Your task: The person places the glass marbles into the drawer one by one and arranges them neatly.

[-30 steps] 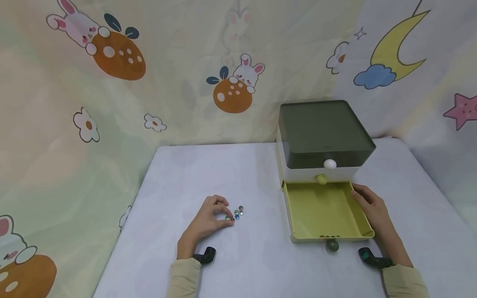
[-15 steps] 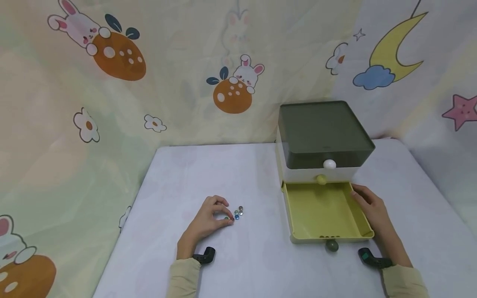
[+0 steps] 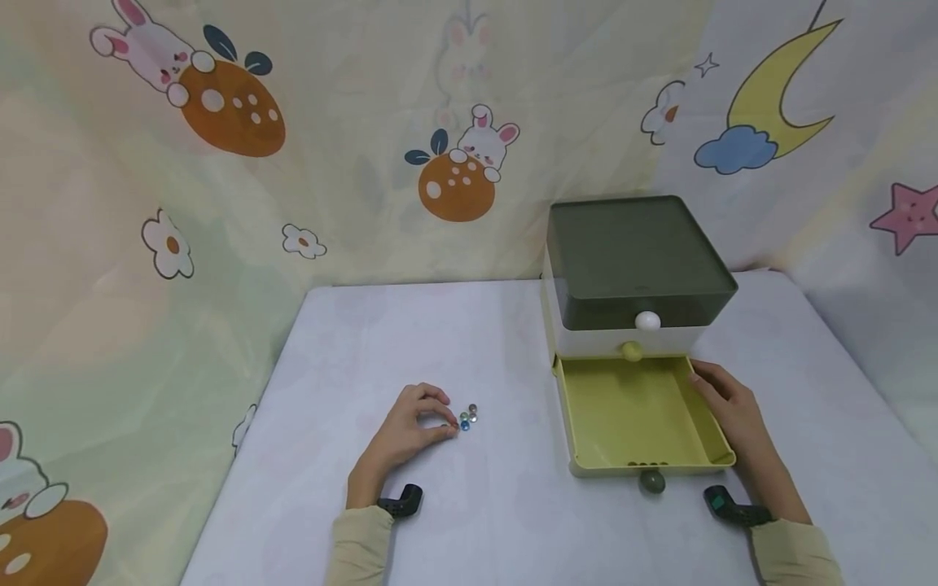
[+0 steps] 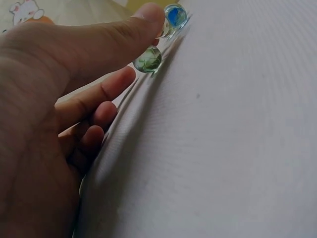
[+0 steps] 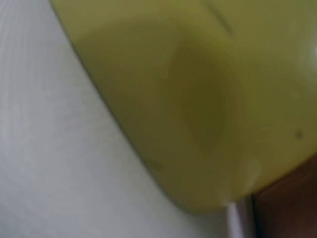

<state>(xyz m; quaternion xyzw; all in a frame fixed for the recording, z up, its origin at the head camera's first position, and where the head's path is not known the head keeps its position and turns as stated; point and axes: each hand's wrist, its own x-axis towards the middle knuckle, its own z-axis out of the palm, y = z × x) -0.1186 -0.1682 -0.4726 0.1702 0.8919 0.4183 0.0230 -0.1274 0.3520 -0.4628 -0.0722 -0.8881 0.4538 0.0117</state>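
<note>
Left hand [image 3: 405, 425]: thumb edged toward index, fingers nearly together at marbles [image 3: 465, 426], hold unclear; right hand [image 3: 738, 415] clamped on drawer [image 3: 630, 411], likely steadying it.

A backdrop [image 3: 352, 146] printed with rabbits [image 3: 484, 146] rises behind the white tabletop [image 3: 308, 358]. At right — a yellow moon [image 3: 760, 89], a pink star [image 3: 911, 215].

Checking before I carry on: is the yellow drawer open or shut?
Open: the drawer juts out from the cabinet, its inside showing.
</note>
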